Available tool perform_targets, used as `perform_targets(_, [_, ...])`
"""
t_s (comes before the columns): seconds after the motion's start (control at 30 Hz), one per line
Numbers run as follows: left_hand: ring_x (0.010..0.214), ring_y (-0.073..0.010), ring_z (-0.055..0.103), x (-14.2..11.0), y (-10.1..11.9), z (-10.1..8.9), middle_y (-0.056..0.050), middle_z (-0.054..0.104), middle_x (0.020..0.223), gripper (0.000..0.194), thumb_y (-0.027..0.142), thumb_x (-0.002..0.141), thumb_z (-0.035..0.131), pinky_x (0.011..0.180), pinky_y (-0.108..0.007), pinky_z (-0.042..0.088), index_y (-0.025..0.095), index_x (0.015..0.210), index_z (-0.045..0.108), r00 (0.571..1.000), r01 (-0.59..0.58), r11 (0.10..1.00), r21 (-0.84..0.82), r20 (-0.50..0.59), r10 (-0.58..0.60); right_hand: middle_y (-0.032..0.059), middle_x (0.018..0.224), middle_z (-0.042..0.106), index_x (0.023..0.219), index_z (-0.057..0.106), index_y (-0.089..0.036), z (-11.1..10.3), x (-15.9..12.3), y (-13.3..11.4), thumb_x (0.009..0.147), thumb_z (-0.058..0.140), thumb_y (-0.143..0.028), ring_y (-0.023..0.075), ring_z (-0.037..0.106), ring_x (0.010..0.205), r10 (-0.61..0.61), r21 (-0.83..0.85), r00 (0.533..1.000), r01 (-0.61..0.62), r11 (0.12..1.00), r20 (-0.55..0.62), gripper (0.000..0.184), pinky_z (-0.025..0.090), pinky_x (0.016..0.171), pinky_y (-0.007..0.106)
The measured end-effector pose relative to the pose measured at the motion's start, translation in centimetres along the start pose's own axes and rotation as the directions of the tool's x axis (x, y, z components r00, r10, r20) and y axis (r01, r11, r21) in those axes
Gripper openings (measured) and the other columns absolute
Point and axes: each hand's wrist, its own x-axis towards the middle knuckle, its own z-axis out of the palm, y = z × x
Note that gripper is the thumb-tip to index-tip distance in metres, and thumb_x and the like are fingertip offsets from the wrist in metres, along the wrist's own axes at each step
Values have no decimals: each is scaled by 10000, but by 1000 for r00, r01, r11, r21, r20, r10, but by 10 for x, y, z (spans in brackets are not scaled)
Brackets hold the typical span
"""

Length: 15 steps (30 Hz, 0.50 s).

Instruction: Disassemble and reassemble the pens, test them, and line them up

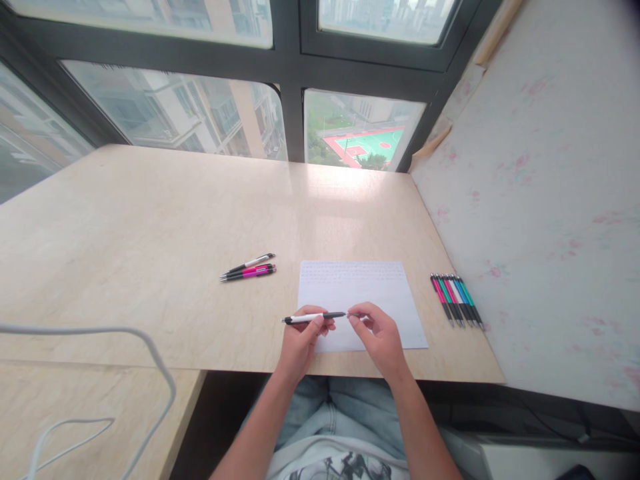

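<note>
A white and black pen (306, 319) lies level above the near part of a sheet of paper (365, 293). My left hand (301, 337) is closed around the pen's barrel. At the pen's right end, my right hand (377, 330) pinches at the tip with thumb and forefinger; whether it grips the tip itself or a small part there is too small to tell. Rows of faint writing cover the top of the paper. To the left lie a white and black pen (249, 265) and pink and black pens (249, 273), close together.
A row of several coloured pens (456, 300) lies at the table's right edge, beside the flowered wall (545, 200). White cables (150, 347) loop over the lower left. Windows (295, 73) stand behind the table (150, 227). The table's front edge is just before my lap.
</note>
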Motion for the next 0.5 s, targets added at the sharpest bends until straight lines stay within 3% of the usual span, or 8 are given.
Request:
perform_targets(0.13, [695, -161, 633, -1, 0, 0, -64, 717, 746, 163, 283, 792, 732, 637, -263, 443, 146, 872, 696, 1000, 6, 1000, -5, 6, -6, 75, 927, 697, 976, 690, -204, 0, -1, 4, 863, 631, -332, 207, 644, 849, 29, 8, 999, -29, 1000, -44, 181, 528, 677, 300])
perform_targets(0.3, [696, -147, 637, 0, -2, -2, -60, 726, 759, 166, 258, 812, 721, 632, -243, 435, 151, 932, 679, 1000, 17, 999, -49, 6, -16, 71, 876, 700, 924, 695, -190, -2, 1, 9, 870, 615, -355, 203, 648, 808, 71, -24, 994, -73, 997, -79, 191, 531, 666, 303])
perform_targets(0.5, [699, -152, 644, 1, -4, -4, -65, 730, 766, 151, 247, 812, 721, 631, -247, 441, 145, 915, 675, 1000, 21, 996, -81, 8, -21, 54, 873, 695, 928, 683, -190, -7, 5, 15, 863, 598, -315, 183, 640, 774, 25, -193, 992, -49, 980, -126, 165, 522, 640, 283])
